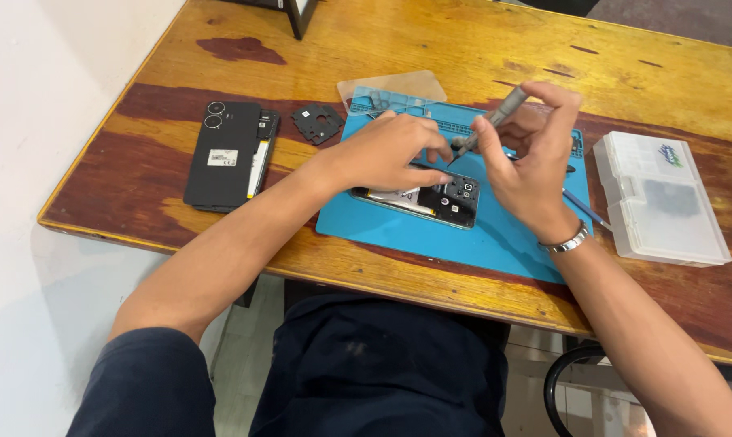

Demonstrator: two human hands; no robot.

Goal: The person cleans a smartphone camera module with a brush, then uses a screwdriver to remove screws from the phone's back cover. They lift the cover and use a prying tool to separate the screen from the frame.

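Wooden table (366,48): right hand (536,154) pinches screwdriver (495,121) (tip down-left, handle up-right) w/ left hand (390,150) pressing opened phone (434,198).

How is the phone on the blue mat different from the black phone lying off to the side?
The phone on the mat is opened, its insides showing; the black phone has its back cover on. The left hand touches the opened one while the right hand holds a screwdriver; nobody touches the black one. Both lie flat.

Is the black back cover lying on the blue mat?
No, the black back cover lies on the bare wooden table, left of the blue mat.
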